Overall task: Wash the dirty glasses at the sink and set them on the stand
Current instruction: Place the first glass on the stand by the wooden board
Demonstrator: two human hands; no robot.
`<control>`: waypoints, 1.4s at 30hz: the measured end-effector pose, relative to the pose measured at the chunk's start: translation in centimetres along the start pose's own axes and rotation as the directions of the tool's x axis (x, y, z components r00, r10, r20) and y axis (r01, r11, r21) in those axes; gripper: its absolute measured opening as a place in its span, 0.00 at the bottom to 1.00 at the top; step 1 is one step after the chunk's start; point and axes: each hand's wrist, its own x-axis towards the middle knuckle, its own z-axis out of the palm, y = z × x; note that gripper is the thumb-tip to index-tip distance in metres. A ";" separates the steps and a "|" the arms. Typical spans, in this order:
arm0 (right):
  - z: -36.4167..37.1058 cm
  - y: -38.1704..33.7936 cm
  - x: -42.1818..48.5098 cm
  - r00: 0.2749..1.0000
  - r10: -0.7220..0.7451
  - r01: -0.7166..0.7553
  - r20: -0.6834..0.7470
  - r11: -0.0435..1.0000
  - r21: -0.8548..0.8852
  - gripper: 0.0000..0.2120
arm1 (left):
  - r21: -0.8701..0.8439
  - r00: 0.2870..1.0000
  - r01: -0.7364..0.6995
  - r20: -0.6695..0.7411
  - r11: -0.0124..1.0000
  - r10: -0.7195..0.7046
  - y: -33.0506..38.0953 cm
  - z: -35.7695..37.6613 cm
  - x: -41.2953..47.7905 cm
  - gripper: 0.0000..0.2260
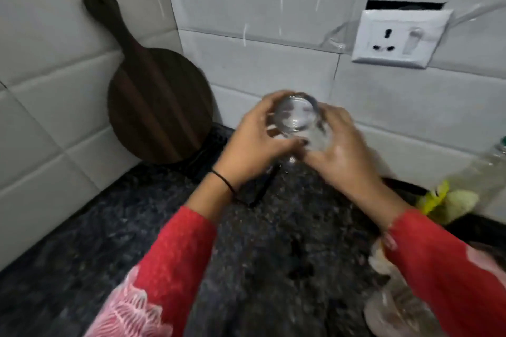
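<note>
A clear drinking glass (297, 116) is held above the dark granite counter (115, 238), close to the tiled back wall, its round end facing me. My left hand (254, 142) grips it from the left, fingers curled round its side. My right hand (345, 150) grips it from the right. A thin black stand (262, 190) lies on the counter just below my left wrist, mostly hidden by my hands. More glasses (394, 306) show blurred at the lower right, under my right sleeve.
A dark round wooden board (158, 101) with a handle leans in the wall corner at the left. A white wall socket (399, 38) sits at the upper right. A plastic bottle (484, 169) and yellow-green cloth (449, 200) lie at the right edge.
</note>
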 end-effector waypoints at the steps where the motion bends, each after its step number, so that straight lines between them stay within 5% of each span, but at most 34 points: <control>1: 2.7 0.4 2.1 0.999 0.014 -0.013 0.039 1.000 -0.027 0.34 | 0.038 0.999 0.027 -0.028 0.999 -0.026 -1.5 -2.2 1.5 0.33; 13: 22.0 6.6 11.0 0.925 0.251 -0.293 0.284 0.949 0.117 0.28 | 0.228 0.957 0.286 -0.115 0.931 -0.266 -17.9 -11.0 10.4 0.35; 21: 24.1 8.6 9.7 0.898 0.301 -0.359 0.320 0.923 0.137 0.24 | 0.084 0.942 0.330 -0.093 0.940 -0.322 -21.2 -10.8 9.3 0.35; 27: 20.8 6.3 10.6 0.874 0.273 -0.330 0.402 0.941 0.080 0.28 | 0.141 0.929 0.348 -0.182 0.927 -0.322 -19.1 -10.2 8.8 0.33; 31: 14.3 2.2 9.8 0.953 0.225 -0.268 0.205 0.940 0.213 0.17 | 0.074 0.912 0.212 -0.374 0.974 -0.170 -12.7 -8.3 6.2 0.19; 37: 0.7 -3.2 -0.7 0.987 0.140 -0.087 -0.084 0.886 0.455 0.09 | -0.126 0.925 -0.137 -0.371 0.983 0.082 -1.3 -0.5 -2.3 0.08; 42: -5.6 -0.7 -12.8 0.907 0.140 -0.025 -0.397 0.959 0.281 0.12 | -0.218 0.951 -0.166 -0.293 0.962 0.098 0.5 6.6 -10.0 0.07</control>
